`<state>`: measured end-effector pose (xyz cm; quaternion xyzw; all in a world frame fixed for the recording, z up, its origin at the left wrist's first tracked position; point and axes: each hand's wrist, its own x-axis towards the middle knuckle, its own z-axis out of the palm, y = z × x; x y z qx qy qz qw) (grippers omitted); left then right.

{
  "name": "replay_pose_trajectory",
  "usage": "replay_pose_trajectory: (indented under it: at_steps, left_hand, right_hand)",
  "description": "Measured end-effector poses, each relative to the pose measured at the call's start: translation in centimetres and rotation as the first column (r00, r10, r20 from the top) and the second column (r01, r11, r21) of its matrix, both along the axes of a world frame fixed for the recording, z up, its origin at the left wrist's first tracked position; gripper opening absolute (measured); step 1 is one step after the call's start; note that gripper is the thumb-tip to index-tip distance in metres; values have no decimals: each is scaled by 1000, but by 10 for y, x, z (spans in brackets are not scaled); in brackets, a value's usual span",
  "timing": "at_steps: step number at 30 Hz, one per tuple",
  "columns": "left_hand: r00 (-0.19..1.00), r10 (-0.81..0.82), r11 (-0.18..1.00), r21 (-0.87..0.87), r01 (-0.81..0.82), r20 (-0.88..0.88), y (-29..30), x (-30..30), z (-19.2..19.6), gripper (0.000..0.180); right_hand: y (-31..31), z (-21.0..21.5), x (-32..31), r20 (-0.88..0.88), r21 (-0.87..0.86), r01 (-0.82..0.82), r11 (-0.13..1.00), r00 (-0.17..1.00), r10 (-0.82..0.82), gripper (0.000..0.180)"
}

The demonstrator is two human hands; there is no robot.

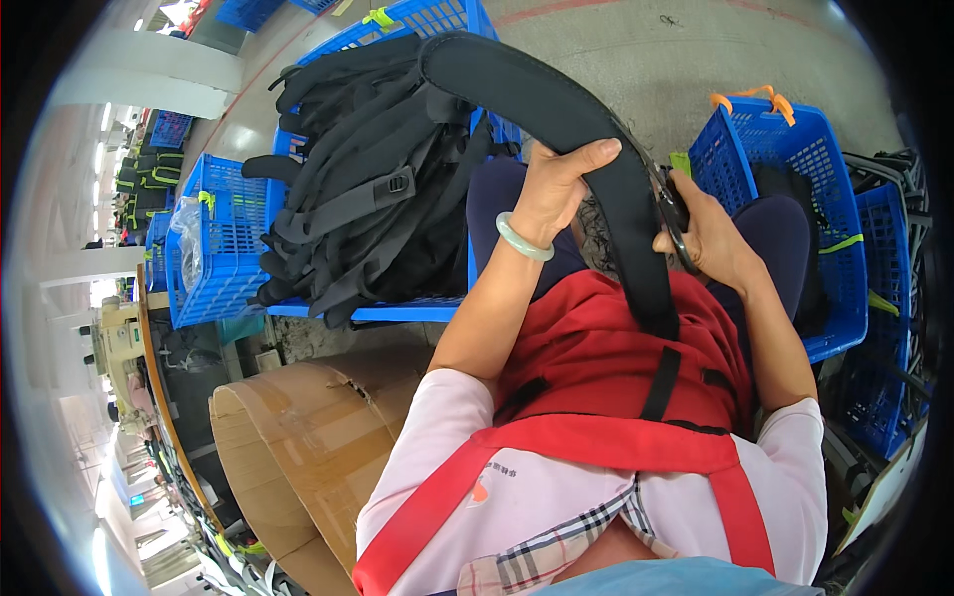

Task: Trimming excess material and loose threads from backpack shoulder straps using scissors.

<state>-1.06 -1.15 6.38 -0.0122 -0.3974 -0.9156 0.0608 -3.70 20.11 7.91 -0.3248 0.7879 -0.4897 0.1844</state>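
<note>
A long black padded strap (pixel 542 94) curves from above the left crate down to my lap. My left hand (pixel 558 187), with a pale green bangle on its wrist, is closed on the strap's inner edge, thumb lying across its face. Along the opposite edge, my right hand (pixel 711 233) grips dark-handled scissors (pixel 677 214). Their blades lie close against the strap's edge; whether they are parted cannot be made out. The strap's lower end rests on my red apron (pixel 596 348).
At left, a blue crate (pixel 397 312) overflows with black straps (pixel 348 189). Another blue crate (pixel 224 243) stands beyond it. To my right is a blue crate (pixel 838 179) with dark pieces inside. A cardboard tube or box (pixel 308 427) sits at lower left.
</note>
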Motion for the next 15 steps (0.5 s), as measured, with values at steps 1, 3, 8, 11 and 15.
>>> replay_pose_trajectory:
  at_steps: [1,3,8,11,15]
  left_hand:
    - [1000,1,1000,1,-1,-10,-1,-2,3,20]
    - [999,9,1000,11,-8,-47,-2,-5,10,19]
    - [995,-50,999,-6,50,-82,-2,-9,15,19]
    - [993,-56,996,-82,48,-106,8,-9,13,20]
    - [987,-16,989,-145,-7,-157,6,-22,18,21]
  right_hand:
    - [-1,2,0,-98,-37,3,999,995,-7,63]
    - [-1,15,-5,-102,57,-11,998,995,17,65]
    - [-1,20,-13,-75,177,-19,984,997,33,62]
    - [0,10,-16,101,-32,22,999,995,-18,54]
    - [-2,13,-29,-122,7,105,994,987,-103,47]
